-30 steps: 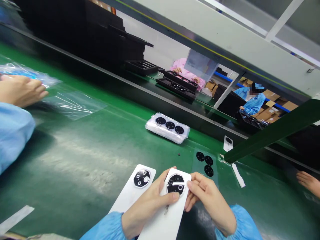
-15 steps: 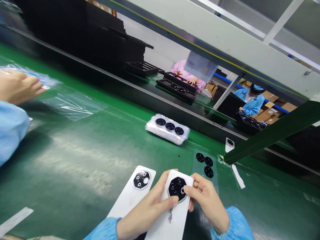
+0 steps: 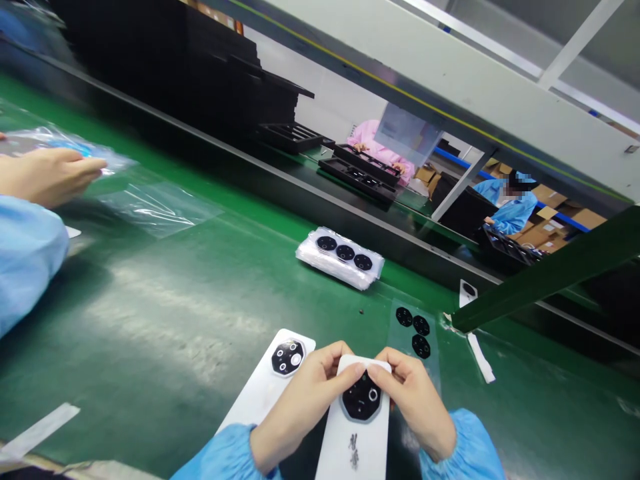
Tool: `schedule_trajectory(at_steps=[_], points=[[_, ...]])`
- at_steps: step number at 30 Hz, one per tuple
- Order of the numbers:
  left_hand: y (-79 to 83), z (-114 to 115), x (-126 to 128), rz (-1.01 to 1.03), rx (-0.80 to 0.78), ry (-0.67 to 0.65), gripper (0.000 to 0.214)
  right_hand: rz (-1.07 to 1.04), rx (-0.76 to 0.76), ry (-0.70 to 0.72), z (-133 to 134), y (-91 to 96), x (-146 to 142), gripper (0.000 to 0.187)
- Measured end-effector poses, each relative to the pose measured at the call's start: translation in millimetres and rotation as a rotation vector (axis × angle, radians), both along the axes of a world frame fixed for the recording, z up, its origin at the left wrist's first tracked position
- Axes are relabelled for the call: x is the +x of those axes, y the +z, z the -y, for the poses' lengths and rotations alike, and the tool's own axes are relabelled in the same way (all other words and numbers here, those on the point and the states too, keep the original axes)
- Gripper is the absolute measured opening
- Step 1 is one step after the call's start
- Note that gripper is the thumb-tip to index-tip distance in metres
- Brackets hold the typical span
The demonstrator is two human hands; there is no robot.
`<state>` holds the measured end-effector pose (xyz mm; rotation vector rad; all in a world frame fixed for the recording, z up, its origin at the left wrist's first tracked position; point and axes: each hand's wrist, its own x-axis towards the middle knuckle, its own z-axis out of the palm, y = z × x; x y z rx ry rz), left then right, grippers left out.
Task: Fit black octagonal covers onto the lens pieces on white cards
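Both my hands hold a white phone back cover (image 3: 357, 433) with a black octagonal camera panel near its top. My left hand (image 3: 305, 393) grips its left edge, the thumb pressed at the panel's upper corner. My right hand (image 3: 413, 397) grips the right edge, thumb meeting the left one above the panel. A second white cover (image 3: 270, 380) with the same camera panel lies flat on the green belt just left of my hands. A clear film strip (image 3: 414, 327) carrying three black octagonal pieces lies just beyond my right hand.
A stack of clear film strips (image 3: 340, 258) lies farther up the belt. A co-worker's hand (image 3: 47, 175) and blue sleeve at left hold a clear plastic bag (image 3: 150, 203). Black trays (image 3: 360, 173) line the far rail. A green bar (image 3: 545, 270) crosses at right.
The held cover has turned more upright and dropped toward me. Both thumbs have moved from the panel's face to its top edge. The white strip seen across the panel a second ago is gone.
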<state>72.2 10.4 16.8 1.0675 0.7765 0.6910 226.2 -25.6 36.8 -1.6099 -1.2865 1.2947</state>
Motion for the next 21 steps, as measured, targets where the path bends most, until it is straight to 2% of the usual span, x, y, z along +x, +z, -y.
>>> schedule_trajectory(at_steps=[4, 7, 11, 14, 21], points=[[-4.3, 0, 1, -0.075, 0.108, 0.0, 0.033, 0.088, 0.085, -0.003, 2, -3.7, -3, 0.043], [-4.7, 0, 0, -0.06, 0.127, 0.012, 0.032, 0.066, 0.077, -0.021, 2, -3.0, -3, 0.042], [2.3, 1, -4, 0.097, -0.029, -0.099, 0.03, -0.041, 0.026, -0.079, -1, 0.4, 1, 0.042], [8.4, 3, -6, 0.201, -0.144, -0.177, 0.036, -0.1, 0.026, -0.117, -2, -0.1, 5, 0.042], [3.9, 5, -4, 0.246, -0.184, -0.134, 0.025, -0.06, 0.051, -0.121, -1, -6.7, 6, 0.043]])
